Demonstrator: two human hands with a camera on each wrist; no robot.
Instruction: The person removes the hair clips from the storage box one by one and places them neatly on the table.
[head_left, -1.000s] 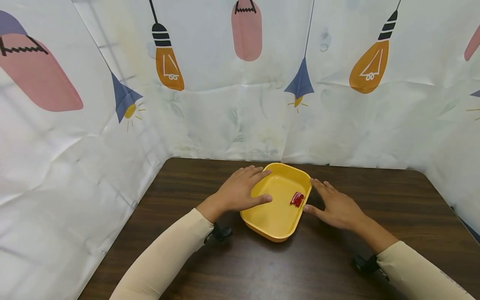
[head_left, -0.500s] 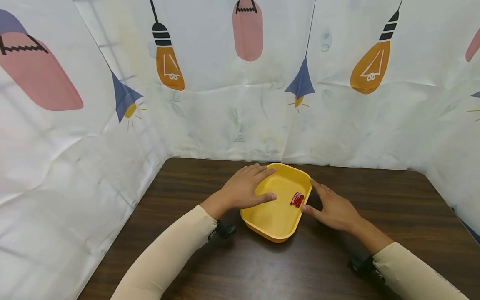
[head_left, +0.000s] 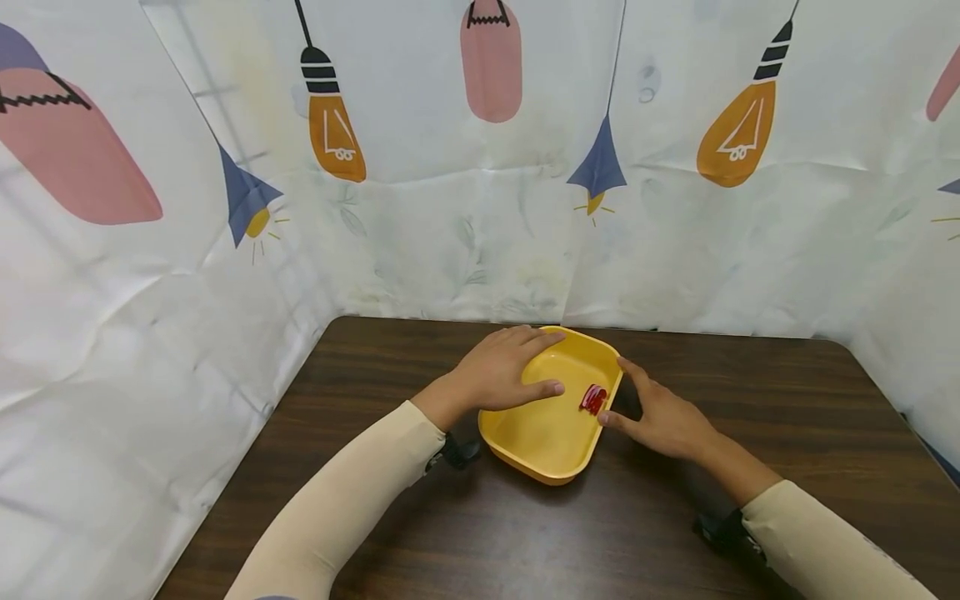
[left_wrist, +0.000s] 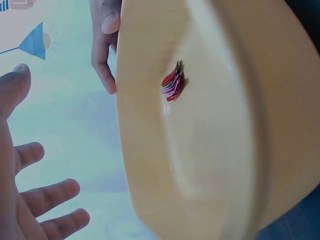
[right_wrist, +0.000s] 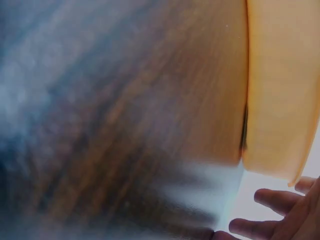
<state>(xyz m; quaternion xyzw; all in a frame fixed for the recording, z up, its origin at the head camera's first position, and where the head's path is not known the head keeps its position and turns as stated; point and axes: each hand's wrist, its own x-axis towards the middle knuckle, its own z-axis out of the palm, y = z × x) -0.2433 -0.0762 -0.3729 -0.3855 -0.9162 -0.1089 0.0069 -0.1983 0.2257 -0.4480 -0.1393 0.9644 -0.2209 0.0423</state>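
A yellow plastic tray (head_left: pixel 543 442) with rounded corners sits on the table. Inside it, by the right wall, lies a small stack of thin red, pink and green pieces (left_wrist: pixel 173 83), too small to name. My left hand (head_left: pixel 498 367) hovers over the tray's left side, fingers spread and holding nothing; in the left wrist view its fingers (left_wrist: pixel 52 197) are apart from the wall. At the right rim is my right hand (head_left: pixel 667 417), thumb and forefinger tips touching the edge. Its other fingers (right_wrist: pixel 280 200) extend loosely beside the tray's outer wall.
The dark wood-grain table (head_left: pixel 750 375) extends around the tray. White cloth curtains (head_left: pixel 480 233) printed with lamps and bulbs hang behind the table and along its sides. A black strap mount (head_left: pixel 459 452) is worn at the left wrist, with another mount (head_left: pixel 723 529) at the right.
My left hand has moved a little right and farther over the tray. The right hand has shifted slightly left against the rim. The tray and the small stack have stayed in place.
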